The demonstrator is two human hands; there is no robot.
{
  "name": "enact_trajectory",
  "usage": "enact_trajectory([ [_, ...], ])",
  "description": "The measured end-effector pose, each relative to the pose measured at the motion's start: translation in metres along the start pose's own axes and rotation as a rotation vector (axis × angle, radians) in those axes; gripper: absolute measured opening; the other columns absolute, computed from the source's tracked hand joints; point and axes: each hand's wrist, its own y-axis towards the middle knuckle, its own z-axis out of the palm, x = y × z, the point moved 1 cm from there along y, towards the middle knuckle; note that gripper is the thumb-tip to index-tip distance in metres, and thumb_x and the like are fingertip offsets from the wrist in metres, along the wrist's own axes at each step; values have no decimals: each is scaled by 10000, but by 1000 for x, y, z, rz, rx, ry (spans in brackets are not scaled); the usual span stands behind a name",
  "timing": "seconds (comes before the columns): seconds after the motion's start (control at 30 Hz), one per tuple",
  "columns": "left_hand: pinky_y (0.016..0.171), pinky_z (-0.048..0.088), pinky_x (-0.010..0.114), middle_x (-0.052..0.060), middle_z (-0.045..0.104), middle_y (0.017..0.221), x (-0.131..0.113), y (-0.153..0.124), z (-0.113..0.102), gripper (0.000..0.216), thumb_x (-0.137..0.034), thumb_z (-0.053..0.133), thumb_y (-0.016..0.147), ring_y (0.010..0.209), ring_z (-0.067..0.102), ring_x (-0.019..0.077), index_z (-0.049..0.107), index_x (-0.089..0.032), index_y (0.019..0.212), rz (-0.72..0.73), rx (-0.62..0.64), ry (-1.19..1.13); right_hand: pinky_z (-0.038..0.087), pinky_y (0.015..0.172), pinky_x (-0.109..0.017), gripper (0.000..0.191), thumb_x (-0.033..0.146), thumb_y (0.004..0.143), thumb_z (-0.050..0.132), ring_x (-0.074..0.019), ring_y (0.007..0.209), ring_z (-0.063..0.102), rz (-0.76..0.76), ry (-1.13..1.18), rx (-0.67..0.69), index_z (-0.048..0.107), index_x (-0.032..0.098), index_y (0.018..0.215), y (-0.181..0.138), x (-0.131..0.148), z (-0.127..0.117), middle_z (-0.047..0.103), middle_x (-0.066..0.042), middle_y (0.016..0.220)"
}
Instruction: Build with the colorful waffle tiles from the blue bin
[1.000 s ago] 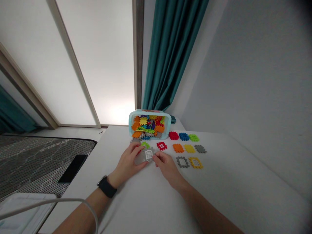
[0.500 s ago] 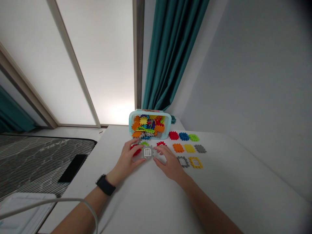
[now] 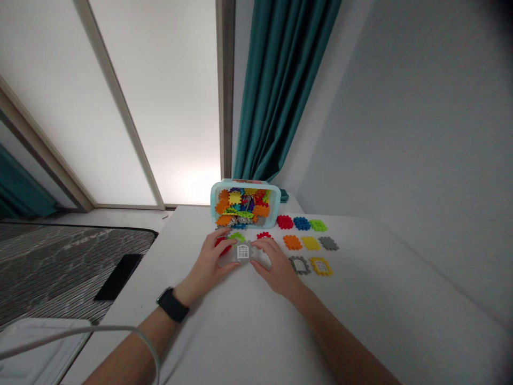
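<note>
Between my hands is a grey interlocking tile (image 3: 242, 252) with a white window insert and toothed edges. My left hand (image 3: 209, 258) grips its left side, thumb at the near corner and fingers at the far one. My right hand (image 3: 278, 270) closes on its right side with thumb and fingertips. A red tile (image 3: 223, 243) lies partly hidden under my left fingers. Just behind the grey tile are a green tile (image 3: 237, 236) and a red tile (image 3: 264, 235).
A light blue bin (image 3: 278, 206) full of coloured tiles stands at the back. To the right, rows of loose tiles include an orange tile (image 3: 292, 243), a blue tile (image 3: 302, 223) and a yellow window tile (image 3: 321, 266). A white cable (image 3: 120, 328) crosses the lower left.
My right fingertips have come slightly closer to the grey tile's right edge. My left hand stays nearly still, and the whole view has shifted a little.
</note>
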Motion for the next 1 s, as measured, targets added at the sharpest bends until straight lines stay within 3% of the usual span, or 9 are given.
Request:
enact_trajectory([
  [0.37, 1099, 472, 551, 115, 505, 1400, 1, 1, 1, 410, -343, 740, 877, 1311, 502, 315, 603, -274, 1257, 34, 0, 8, 515, 1032, -472, 343, 191, 903, 595, -288, 1192, 582, -19, 4, -23, 558, 255, 1238, 0, 4, -1, 616, -93, 1218],
  [0.63, 1084, 474, 554, 121, 509, 1363, 1, 0, 1, 426, -324, 744, 875, 1285, 509, 303, 591, -267, 1269, 9, 10, -15, 534, 1014, -450, 339, 213, 913, 591, -256, 1171, 608, -10, 1, -36, 577, 249, 1250, -1, 2, 1, 649, -94, 1197],
  [0.87, 1088, 466, 545, 115, 500, 1345, 0, 2, -1, 415, -344, 751, 867, 1279, 505, 296, 608, -266, 1249, -14, 33, -76, 464, 1118, -466, 362, 198, 978, 528, -237, 1321, 545, -172, -77, -34, 608, 279, 1322, 0, 5, 0, 603, -90, 1402],
  [1.0, 1089, 457, 521, 121, 525, 1315, -3, 2, -1, 340, -355, 726, 886, 1260, 513, 286, 644, -240, 1195, -39, 71, -125, 479, 1100, -458, 310, 193, 1008, 493, -226, 1284, 582, -229, -39, -16, 681, 277, 1239, 0, 8, -1, 668, -75, 1335],
])
